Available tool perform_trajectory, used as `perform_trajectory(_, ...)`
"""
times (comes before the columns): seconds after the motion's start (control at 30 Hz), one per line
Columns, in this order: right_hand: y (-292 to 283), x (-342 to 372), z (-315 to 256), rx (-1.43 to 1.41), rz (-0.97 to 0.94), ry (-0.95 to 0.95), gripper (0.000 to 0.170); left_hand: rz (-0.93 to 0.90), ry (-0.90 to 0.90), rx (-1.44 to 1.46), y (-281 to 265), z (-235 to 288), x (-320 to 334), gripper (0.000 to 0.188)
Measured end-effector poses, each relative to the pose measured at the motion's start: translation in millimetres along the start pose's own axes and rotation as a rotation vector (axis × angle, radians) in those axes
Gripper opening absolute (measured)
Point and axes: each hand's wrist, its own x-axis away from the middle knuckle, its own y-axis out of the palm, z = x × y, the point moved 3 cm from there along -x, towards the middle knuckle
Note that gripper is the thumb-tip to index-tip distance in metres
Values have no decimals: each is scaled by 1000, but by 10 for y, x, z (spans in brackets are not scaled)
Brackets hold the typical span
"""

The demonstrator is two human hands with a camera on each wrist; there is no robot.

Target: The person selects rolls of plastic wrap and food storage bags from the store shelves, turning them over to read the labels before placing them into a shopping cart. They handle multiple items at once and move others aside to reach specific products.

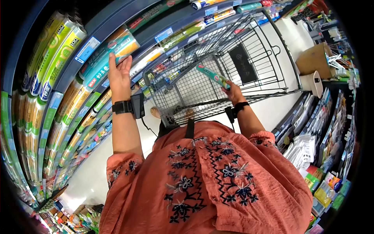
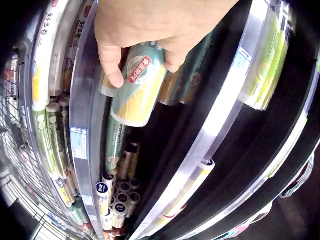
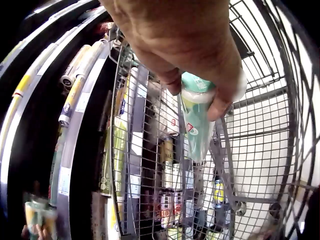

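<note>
I'm watching the feed remotely & the L hand (image 1: 120, 75) is reaching to the shelf (image 1: 147, 42), thumb & fingers pinching a teal-and-orange roll (image 2: 137, 92) near its end w/ the orange-slice print; that roll is sitting at the shelf's front edge. The R hand (image 1: 235, 93) is pinching a slim teal roll (image 1: 212, 76) by one end btwn thumb & fingers; I'm not able to tell how its other fingers are lying. The slim roll is hanging tilted over the cart (image 1: 167, 89), inside its side edges, near the black panel (image 1: 243, 63). Green-and-white rolls (image 1: 58, 54) are sitting on the shelf above, by the front edge, w/ a price tag (image 1: 87, 49) showing just beside 'em.
</note>
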Motion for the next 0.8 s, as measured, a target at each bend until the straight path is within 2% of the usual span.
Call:
perform_trajectory(0.17,-191,-307,74,-48,-19,-58,31,7,-32,-34,-180,-44,-118,44)
perform_trajectory(0.3,-287,-631,104,-149,3,-49,30,65,-61,-43,-69,-1,-2,43)
perform_trajectory(0.37,-475,-1095,211,-276,-12,-30,32,54,-49,-39,-27,17,50,43)
perform_trajectory(0.43,-443,-1160,216,-344,3,-50,34,64,-59,-47,-34,29,89,46)
perform_trajectory(0.53,-442,-1150,175,-358,14,33,26,15,-32,-66,-12,72,176,47)
perform_trajectory(0.57,-424,-1134,190,-363,94,24,26,37,-39,-89,-9,87,206,48)
perform_trajectory(0.67,-527,-1279,304,-329,70,-8,26,9,-34,-129,15,141,292,48)
perform_trajectory(0.7,-544,-1257,301,-318,113,-4,26,4,-66,-88,8,155,290,45)
perform_trajectory(0.8,-541,-1229,279,-426,67,-37,32,-4,-73,-120,-16,161,339,46)
